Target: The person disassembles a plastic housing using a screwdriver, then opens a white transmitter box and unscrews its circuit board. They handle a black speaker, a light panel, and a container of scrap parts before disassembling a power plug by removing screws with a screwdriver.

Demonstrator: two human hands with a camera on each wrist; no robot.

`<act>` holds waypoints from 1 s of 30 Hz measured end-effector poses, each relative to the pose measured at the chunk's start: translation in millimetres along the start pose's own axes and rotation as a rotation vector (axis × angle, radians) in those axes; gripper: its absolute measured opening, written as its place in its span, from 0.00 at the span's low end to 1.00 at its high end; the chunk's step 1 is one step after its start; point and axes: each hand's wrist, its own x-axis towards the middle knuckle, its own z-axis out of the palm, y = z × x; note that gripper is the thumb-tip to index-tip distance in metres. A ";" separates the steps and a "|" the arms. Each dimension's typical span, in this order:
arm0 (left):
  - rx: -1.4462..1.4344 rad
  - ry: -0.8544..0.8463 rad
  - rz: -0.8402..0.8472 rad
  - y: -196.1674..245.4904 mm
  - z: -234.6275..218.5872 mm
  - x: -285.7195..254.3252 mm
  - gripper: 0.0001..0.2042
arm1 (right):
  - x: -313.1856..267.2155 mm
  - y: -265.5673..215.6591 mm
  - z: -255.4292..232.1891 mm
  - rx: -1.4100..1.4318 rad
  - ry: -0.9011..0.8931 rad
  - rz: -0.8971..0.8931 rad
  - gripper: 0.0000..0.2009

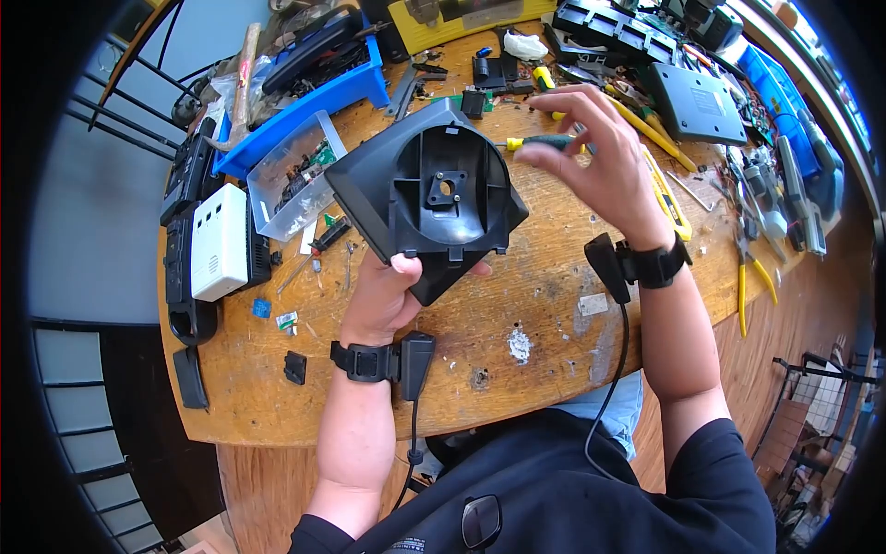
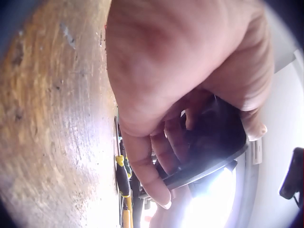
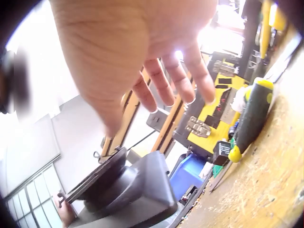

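Observation:
A black plastic housing (image 1: 365, 189), square-edged with a round open collar and a small screwed plate at its centre, is held above the table. My left hand (image 1: 374, 303) grips its near edge, the thumb on the collar side and the fingers underneath, as the left wrist view shows on the dark housing (image 2: 213, 130). To the right, my right hand (image 1: 604, 171) hovers with nothing in it, fingers spread and gently bent, apart from the housing. Beyond that hand lies a screwdriver (image 3: 254, 116) with a dark green and yellow handle.
A clear plastic box (image 1: 300, 180) of small parts and a blue tray (image 1: 305, 115) stand at the left, beside a white device (image 1: 221, 242). Yellow-handled pliers (image 1: 743, 277) overhang the right edge. A black keypad unit (image 1: 699, 102) and tools crowd the back right.

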 end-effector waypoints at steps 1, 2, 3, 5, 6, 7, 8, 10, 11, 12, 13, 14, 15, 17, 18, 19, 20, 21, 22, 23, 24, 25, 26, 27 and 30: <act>0.031 0.039 -0.004 -0.3 0.5 -0.7 0.34 | -0.4 -7.8 -0.6 0.200 -0.016 -0.117 0.30; 0.031 0.040 -0.005 -0.7 0.0 -1.6 0.34 | -0.7 -12.4 0.8 0.203 -0.049 -0.249 0.35; 0.067 0.068 0.000 -1.6 -1.0 -2.5 0.34 | -1.4 -16.6 2.0 0.206 -0.083 -0.380 0.41; 0.104 0.097 0.003 -4.9 -4.7 -4.1 0.33 | -7.3 -25.4 7.1 0.175 -0.215 -0.400 0.48; 0.128 0.120 0.010 -7.6 -8.1 -5.2 0.33 | -8.9 -27.3 9.9 0.167 -0.243 -0.396 0.48; 0.152 0.143 0.018 -9.0 -9.9 -5.8 0.34 | -10.0 -28.5 11.2 0.158 -0.271 -0.392 0.49; 0.152 0.143 0.018 -8.3 -9.5 -5.6 0.34 | -10.7 -29.3 11.1 0.159 -0.271 -0.391 0.49; 0.148 0.090 -0.030 -5.5 -7.0 -4.6 0.36 | -11.4 -30.8 10.2 0.148 -0.287 -0.352 0.49; 0.148 0.090 -0.031 -4.6 -4.6 -3.4 0.36 | -11.6 -31.1 9.9 0.148 -0.286 -0.350 0.49; 0.166 0.077 -0.028 -4.0 -1.2 -1.5 0.40 | -11.6 -31.2 9.6 0.126 -0.285 -0.357 0.50; 0.184 0.064 -0.024 -3.3 1.9 -0.2 0.44 | -11.7 -31.4 9.5 0.104 -0.284 -0.365 0.50; 0.184 0.063 -0.025 -2.0 4.4 0.3 0.44 | -12.2 -31.8 10.1 0.104 -0.283 -0.364 0.50; 0.168 0.047 -0.064 -0.7 6.8 0.7 0.48 | -12.9 -32.4 11.0 0.087 -0.292 -0.358 0.50; 0.151 0.029 -0.104 -0.9 7.2 0.4 0.52 | -13.5 -32.6 11.1 0.071 -0.300 -0.350 0.51; 0.159 0.047 -0.126 -1.9 5.7 -0.3 0.54 | -13.5 -32.8 10.4 0.076 -0.294 -0.345 0.51; 0.167 0.064 -0.147 -2.5 5.0 -0.7 0.57 | -13.7 -32.9 10.0 0.081 -0.289 -0.340 0.51; 0.167 0.063 -0.148 -2.0 6.3 -0.4 0.57 | -14.1 -33.0 10.1 0.081 -0.288 -0.339 0.51; 0.191 0.077 -0.119 -0.7 8.6 0.2 0.57 | -14.4 -33.3 10.6 0.049 -0.263 -0.348 0.51; 0.216 0.091 -0.090 0.1 9.8 0.5 0.57 | -14.8 -33.8 11.2 0.018 -0.237 -0.356 0.50; 0.217 0.090 -0.092 0.1 9.8 0.4 0.57 | -15.4 -34.4 11.9 0.017 -0.236 -0.354 0.50; 0.236 0.099 -0.076 0.1 9.9 0.1 0.58 | -15.8 -35.0 12.5 0.013 -0.238 -0.337 0.50; 0.256 0.108 -0.059 0.2 9.8 0.1 0.58 | -16.0 -35.5 13.1 0.008 -0.240 -0.321 0.50; 0.256 0.108 -0.059 0.2 9.4 0.5 0.58 | -16.1 -35.8 13.4 0.008 -0.239 -0.321 0.50; 0.253 0.112 -0.053 -0.1 8.5 1.0 0.57 | -16.3 -36.2 13.7 -0.007 -0.232 -0.311 0.50; 0.231 0.134 -0.031 -3.1 6.6 0.0 0.56 | -16.8 -35.0 16.2 0.003 -0.223 -0.288 0.50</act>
